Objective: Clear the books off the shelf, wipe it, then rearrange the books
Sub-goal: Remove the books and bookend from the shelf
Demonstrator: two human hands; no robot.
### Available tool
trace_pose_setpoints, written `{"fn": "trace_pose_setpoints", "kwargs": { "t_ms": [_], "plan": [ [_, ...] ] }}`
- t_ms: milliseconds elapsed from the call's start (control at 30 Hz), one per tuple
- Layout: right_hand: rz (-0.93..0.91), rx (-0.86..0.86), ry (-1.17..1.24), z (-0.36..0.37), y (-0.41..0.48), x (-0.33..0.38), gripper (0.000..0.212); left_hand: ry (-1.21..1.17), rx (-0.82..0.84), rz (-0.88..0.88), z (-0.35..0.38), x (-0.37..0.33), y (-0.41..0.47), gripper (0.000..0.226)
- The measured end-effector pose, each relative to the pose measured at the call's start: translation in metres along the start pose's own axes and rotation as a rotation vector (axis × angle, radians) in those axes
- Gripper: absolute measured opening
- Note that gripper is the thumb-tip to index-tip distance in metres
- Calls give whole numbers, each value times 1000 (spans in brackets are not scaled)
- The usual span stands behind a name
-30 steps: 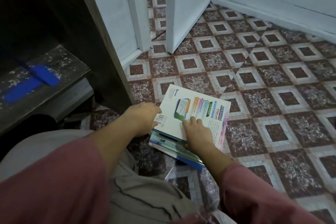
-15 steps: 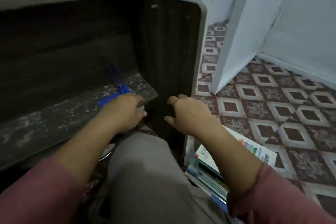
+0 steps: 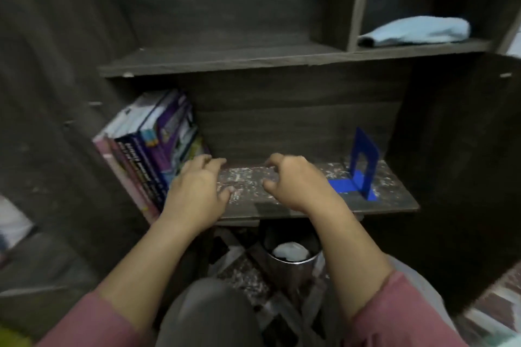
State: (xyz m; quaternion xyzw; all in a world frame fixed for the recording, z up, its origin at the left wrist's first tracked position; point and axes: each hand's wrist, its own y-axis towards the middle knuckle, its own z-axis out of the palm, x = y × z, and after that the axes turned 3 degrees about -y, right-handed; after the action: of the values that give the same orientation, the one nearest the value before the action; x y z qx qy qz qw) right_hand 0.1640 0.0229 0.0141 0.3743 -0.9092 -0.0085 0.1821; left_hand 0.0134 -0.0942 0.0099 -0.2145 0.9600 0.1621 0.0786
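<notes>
Several books (image 3: 155,146) lean at the left of the shelf (image 3: 394,197); my left hand (image 3: 194,189) and right hand (image 3: 293,180) hover loosely curled, grip empty. I'd squeeze the bunch from both sides.

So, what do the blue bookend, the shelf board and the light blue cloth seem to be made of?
Blue bookend: probably painted sheet metal; it is thin, bent in an L, with a cut-out.
Shelf board: likely laminated chipboard with a dark wood-grain finish; its surface is speckled white, perhaps dust or wear.
Light blue cloth: soft fabric; it lies in rounded folds.
</notes>
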Motion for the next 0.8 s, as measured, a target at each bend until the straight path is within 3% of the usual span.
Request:
{"fn": "trace_pose_setpoints", "kwargs": {
  "t_ms": [300, 500, 700, 800],
  "plan": [
    [-55, 197, -35, 72, 13, 1, 31, 123, -487, -343, -2, 40, 20, 90],
    [-60, 223, 48, 75, 19, -9, 30, 256, -491, -461, 3, 49, 44, 85],
    [-24, 210, 120, 67, 19, -25, 29, 264, -638, -431, 8, 46, 54, 60],
    [-24, 205, 129, 63, 18, -27, 31, 275, -663, -418, 16, 50, 60, 60]
  ]
}}
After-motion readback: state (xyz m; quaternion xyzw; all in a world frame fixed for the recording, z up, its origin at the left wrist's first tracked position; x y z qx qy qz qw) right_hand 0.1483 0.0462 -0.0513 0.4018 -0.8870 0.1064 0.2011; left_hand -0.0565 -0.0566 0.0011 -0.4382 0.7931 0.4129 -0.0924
